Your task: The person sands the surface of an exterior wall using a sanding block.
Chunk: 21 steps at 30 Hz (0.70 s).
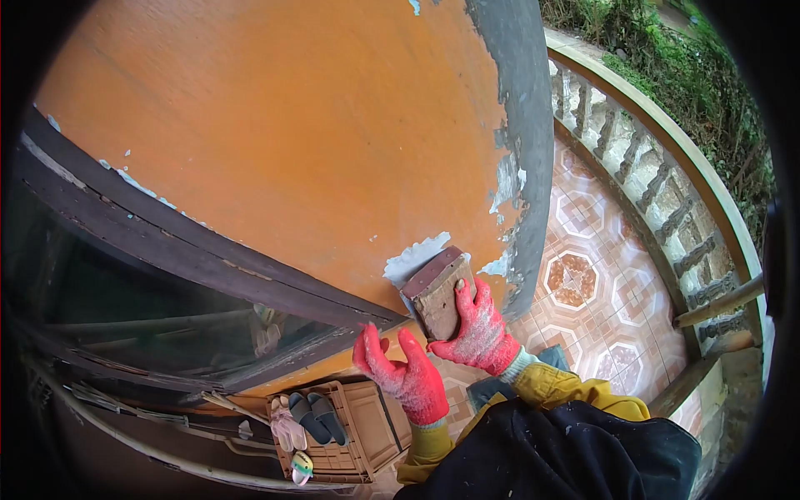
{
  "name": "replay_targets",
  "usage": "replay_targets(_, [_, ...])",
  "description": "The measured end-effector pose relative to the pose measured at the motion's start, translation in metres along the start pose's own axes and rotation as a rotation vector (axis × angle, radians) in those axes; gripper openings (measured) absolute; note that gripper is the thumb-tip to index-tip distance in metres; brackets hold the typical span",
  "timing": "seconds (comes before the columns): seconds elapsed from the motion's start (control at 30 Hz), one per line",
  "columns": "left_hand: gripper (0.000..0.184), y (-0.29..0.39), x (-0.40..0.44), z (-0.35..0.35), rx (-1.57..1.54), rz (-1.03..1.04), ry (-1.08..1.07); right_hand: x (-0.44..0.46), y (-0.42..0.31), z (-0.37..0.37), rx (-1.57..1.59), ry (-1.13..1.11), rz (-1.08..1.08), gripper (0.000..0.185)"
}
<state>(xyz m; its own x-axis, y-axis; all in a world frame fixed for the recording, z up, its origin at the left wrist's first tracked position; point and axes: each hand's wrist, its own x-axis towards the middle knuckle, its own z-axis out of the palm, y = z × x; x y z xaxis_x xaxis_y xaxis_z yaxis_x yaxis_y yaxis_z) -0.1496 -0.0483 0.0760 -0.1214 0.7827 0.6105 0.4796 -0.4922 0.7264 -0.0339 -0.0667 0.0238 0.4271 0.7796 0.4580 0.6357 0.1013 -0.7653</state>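
My right hand (479, 335), in a red glove dusted with white, is closed round a brown block (440, 293). The block's reddish face is turned to the orange wall (292, 142), beside a pale patch of bare plaster (414, 257). Left of the block and lower, my left hand (404, 372), also in a red glove, holds nothing. Its fingers are apart and bent, near the dark window frame (333, 310). Whether the block touches the wall is hard to tell.
A brown crate (354, 454) with slippers (317, 417) stands below the window. A curved balustrade (658, 179) borders the tiled floor (583, 250) on the right. Wooden poles (721, 302) lean at the lower right. A grey wall edge (529, 125) has flaking paint.
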Motion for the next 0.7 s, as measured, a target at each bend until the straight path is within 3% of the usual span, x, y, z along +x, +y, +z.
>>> replay_targets(0.03, [0.047,0.000,0.001,0.003,-0.001,-0.003,-0.003,0.002,-0.011,-0.008,-0.003,-0.001,0.003,0.111])
replay_targets(0.1, [0.052,0.002,0.003,0.009,-0.034,-0.112,-0.219,0.006,-0.026,-0.021,0.072,-0.078,0.139,0.107])
replay_targets(0.17, [0.054,0.001,0.000,0.013,-0.025,-0.108,-0.303,0.000,-0.013,-0.018,0.037,-0.066,0.089,0.104])
replay_targets(0.23, [0.054,0.009,-0.002,0.026,-0.582,-0.508,-0.494,-0.002,0.001,-0.011,-0.144,-0.064,-0.011,0.103])
replay_targets(0.37, [0.053,0.016,0.002,0.029,-0.422,-0.431,-0.433,-0.004,-0.005,-0.013,-0.064,-0.068,-0.016,0.097])
replay_targets(0.47, [0.049,0.009,0.006,0.026,-0.468,-0.456,-0.451,0.000,-0.023,-0.015,0.012,-0.100,0.162,0.098])
replay_targets(0.57, [0.047,0.000,-0.001,0.028,-0.481,-0.476,-0.444,-0.006,-0.001,-0.001,-0.079,-0.022,0.008,0.098])
replay_targets(0.7, [0.046,0.012,0.010,0.030,-0.485,-0.420,-0.405,0.004,-0.016,-0.009,-0.021,-0.028,0.049,0.090])
